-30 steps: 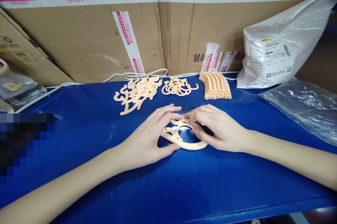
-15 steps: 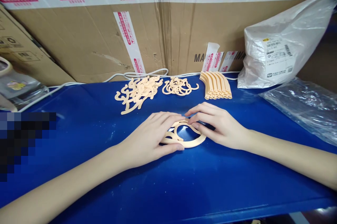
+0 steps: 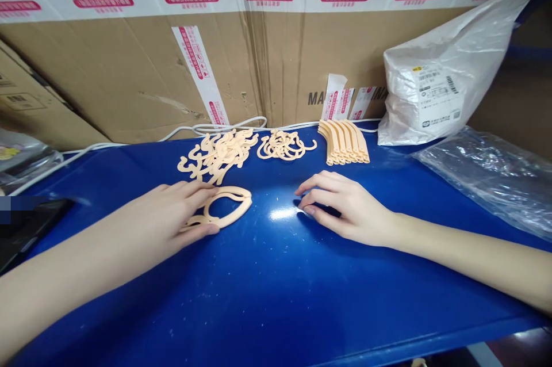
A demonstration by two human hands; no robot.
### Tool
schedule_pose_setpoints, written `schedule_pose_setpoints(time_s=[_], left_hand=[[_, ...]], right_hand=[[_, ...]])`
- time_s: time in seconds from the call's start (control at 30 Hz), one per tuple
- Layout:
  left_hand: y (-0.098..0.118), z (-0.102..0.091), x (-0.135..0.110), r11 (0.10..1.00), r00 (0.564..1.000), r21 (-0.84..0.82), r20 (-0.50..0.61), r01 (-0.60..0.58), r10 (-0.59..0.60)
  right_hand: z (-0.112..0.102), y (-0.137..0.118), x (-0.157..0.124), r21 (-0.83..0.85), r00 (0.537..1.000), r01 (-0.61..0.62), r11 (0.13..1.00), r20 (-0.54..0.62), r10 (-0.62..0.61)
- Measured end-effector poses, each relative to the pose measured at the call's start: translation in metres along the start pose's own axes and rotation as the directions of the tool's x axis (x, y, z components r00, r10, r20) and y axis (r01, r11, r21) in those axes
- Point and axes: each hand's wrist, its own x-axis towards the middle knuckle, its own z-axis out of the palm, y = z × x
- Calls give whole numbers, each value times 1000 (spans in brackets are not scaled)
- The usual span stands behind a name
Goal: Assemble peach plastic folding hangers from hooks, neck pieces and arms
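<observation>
Head view: left hand (image 3: pixel 172 218) pinches the peach plastic ring (image 3: pixel 241 211), flat on the blue table (image 3: pixel 276 298) just in front of the heap of loose hook pieces (image 3: pixel 219 153). Right hand (image 3: pixel 345 209) rests empty and relaxed, right of that heap. Keep the ring flat and clear of the heap.

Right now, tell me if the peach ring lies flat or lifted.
Flat: peach ring rests on the blue table, left hand touching its near end.

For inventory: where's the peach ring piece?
The peach ring piece lies left of centre in the head view, against the left hand, before the hook pile.
</observation>
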Motion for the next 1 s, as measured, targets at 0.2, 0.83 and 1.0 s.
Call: schedule_pose_setpoints(time_s=[0.2, 0.83, 1.0], left_hand=[[-28, -1, 2, 993, 984, 120, 171, 23, -43], [-38, 3, -2, 999, 993, 42, 121, -4, -2], [-35, 1, -6, 1000, 995, 28, 96, 3, -6]], right_hand=[[0, 1, 0, -25, 999, 5, 1000, 49, -4], [1, -1, 0, -37, 993, 13, 999, 120, -8], [2, -2, 0, -63, 991, 21, 998, 132, -13]])
